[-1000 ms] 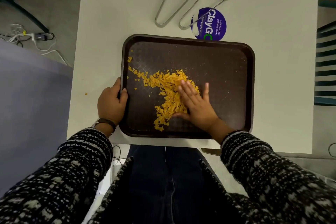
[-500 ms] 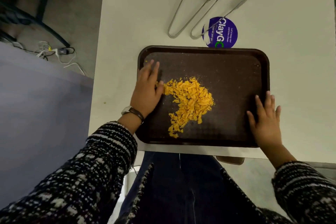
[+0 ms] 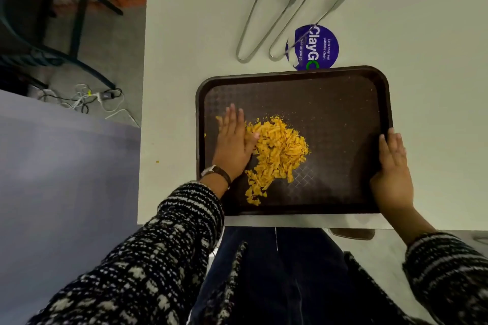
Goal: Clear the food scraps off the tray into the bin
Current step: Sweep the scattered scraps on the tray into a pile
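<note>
A dark brown tray (image 3: 343, 103) lies on the white table near its front edge. A heap of orange-yellow food scraps (image 3: 277, 150) sits on the tray's left half, with a few crumbs trailing toward me. My left hand (image 3: 233, 144) lies flat on the tray, fingers straight, its thumb side against the left edge of the heap. My right hand (image 3: 392, 163) rests with straight fingers over the tray's right rim. No bin is identifiable in view.
Two metal tongs (image 3: 266, 16) lie on the table (image 3: 184, 34) beyond the tray, one over a round blue sticker (image 3: 317, 47). One crumb (image 3: 157, 161) lies near the table's left edge. Cables (image 3: 87, 97) and a chair base stand on the floor at left.
My right hand left the scraps and went to the tray's right rim. My left hand left the tray's left rim and pushed the scattered scraps rightward into a tighter heap.
</note>
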A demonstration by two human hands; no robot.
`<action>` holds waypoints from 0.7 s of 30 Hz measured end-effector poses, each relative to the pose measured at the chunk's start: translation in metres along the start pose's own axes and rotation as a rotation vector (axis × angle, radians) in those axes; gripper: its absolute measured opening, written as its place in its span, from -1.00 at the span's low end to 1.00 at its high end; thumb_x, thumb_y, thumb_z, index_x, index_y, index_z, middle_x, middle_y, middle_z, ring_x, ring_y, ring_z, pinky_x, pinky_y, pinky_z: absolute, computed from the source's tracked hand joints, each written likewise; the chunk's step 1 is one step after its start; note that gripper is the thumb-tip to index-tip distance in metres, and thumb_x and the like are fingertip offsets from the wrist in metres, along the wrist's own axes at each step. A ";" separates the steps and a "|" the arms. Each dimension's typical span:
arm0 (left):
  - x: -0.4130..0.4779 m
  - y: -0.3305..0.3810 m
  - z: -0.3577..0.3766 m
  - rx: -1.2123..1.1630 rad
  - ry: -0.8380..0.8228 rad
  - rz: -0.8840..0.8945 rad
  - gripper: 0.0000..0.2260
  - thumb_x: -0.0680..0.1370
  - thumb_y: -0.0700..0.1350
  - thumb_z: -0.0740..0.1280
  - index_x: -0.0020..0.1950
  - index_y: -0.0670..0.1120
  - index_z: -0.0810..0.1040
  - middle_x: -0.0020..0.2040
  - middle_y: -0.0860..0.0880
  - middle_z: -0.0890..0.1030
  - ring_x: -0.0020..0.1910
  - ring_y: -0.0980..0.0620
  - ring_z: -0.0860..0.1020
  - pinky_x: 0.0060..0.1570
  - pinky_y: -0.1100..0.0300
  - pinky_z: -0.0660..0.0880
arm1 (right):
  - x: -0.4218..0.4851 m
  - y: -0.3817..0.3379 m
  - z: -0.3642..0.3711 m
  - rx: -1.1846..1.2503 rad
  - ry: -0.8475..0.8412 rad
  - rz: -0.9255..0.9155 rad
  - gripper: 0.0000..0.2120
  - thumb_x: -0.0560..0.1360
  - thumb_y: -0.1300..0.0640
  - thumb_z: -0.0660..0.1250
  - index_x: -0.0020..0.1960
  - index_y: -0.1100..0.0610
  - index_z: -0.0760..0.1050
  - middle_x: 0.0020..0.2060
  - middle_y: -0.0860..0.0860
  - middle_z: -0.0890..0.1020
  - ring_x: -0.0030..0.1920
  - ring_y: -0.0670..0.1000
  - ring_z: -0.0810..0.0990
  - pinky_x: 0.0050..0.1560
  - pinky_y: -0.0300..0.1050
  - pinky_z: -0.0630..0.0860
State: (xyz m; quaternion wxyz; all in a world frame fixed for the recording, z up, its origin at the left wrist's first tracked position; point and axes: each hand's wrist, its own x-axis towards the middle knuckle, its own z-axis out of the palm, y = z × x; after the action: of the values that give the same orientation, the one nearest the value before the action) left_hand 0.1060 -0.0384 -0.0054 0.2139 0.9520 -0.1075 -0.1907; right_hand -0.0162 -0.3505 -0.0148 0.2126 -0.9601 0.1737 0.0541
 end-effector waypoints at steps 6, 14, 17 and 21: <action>-0.025 0.035 0.007 -0.350 -0.001 0.114 -0.48 0.64 -0.02 0.05 0.54 -0.09 -0.07 0.56 0.01 -0.08 0.49 0.19 -0.16 0.44 0.32 -0.19 | -0.002 0.000 -0.002 0.042 -0.005 0.005 -0.25 0.37 0.59 0.08 0.51 0.21 0.09 0.53 0.10 0.05 0.53 0.06 -0.04 0.47 0.20 0.15; 0.016 -0.018 -0.008 0.043 0.172 -0.177 -0.42 0.62 0.03 0.04 0.52 -0.25 -0.07 0.55 -0.22 -0.08 0.54 -0.12 -0.14 0.51 0.03 -0.19 | -0.002 0.004 0.000 0.067 0.017 -0.015 -0.28 0.39 0.58 0.08 0.50 0.21 0.12 0.52 0.11 0.07 0.52 0.04 -0.03 0.47 0.15 0.17; 0.015 -0.019 0.001 0.129 0.157 -0.200 -0.38 0.61 0.10 -0.01 0.52 -0.26 -0.06 0.55 -0.23 -0.07 0.54 -0.13 -0.12 0.50 0.03 -0.21 | -0.002 0.004 0.001 0.075 0.025 -0.009 -0.27 0.39 0.58 0.08 0.50 0.21 0.12 0.52 0.09 0.07 0.52 0.03 -0.03 0.47 0.14 0.18; 0.004 0.007 0.011 -0.006 0.143 -0.160 -0.38 0.58 0.15 -0.10 0.53 -0.19 -0.05 0.55 -0.16 -0.06 0.54 -0.04 -0.15 0.46 0.09 -0.30 | -0.002 0.003 0.001 0.084 0.034 -0.001 -0.27 0.38 0.59 0.07 0.50 0.20 0.13 0.52 0.07 0.08 0.52 0.02 -0.02 0.47 0.12 0.19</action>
State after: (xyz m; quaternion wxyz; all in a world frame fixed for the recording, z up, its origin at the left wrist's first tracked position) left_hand 0.1037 -0.0500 -0.0128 0.2080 0.9681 -0.0149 -0.1389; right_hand -0.0195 -0.3520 -0.0166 0.2499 -0.9511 0.1791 0.0303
